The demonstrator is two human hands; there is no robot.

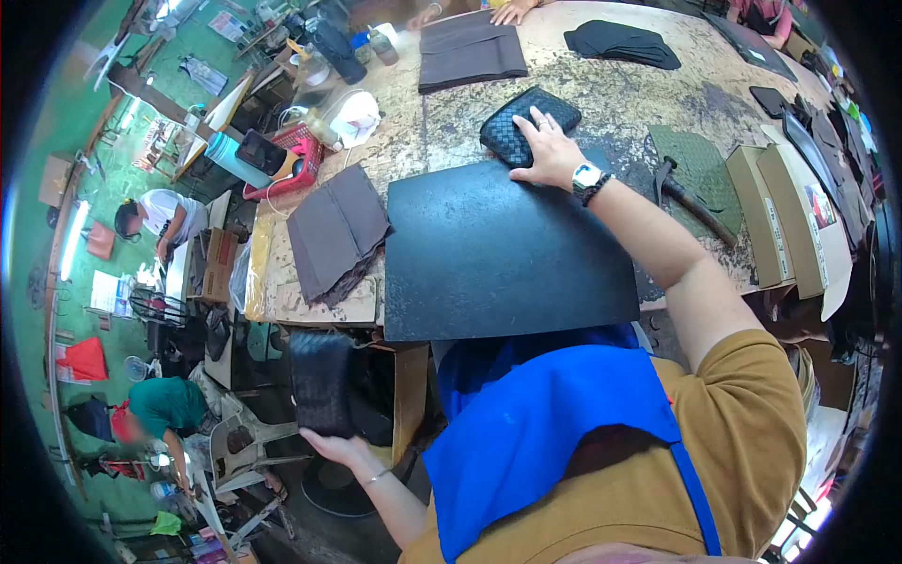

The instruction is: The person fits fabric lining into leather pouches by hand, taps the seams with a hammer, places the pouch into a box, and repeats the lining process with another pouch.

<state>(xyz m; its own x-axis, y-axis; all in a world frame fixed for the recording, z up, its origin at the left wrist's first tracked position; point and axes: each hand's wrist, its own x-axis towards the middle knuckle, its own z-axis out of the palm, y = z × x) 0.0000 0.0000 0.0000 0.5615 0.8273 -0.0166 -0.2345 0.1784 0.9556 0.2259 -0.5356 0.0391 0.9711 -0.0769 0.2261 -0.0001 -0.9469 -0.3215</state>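
The right hand (550, 150) is spreading wide, palm down, its thumb reaching out from the fingers, and is pressing on a black woven pouch (512, 127) on the bench (601, 70). A dark board (507, 254) is lying just on the near side of that hand, its near edge overhanging the bench. The left hand (338, 449) is holding up a second black woven piece (319, 381) beside the bench, its palm and fingers lying along the lower edge; how far it is closing cannot be told, as the piece is blurred and hiding part of the grip. Folded brown sheets (338, 235) are lying to the left of the board. To the right of the right hand, a hammer (695, 202) is resting partly on a green textured sheet (700, 164).
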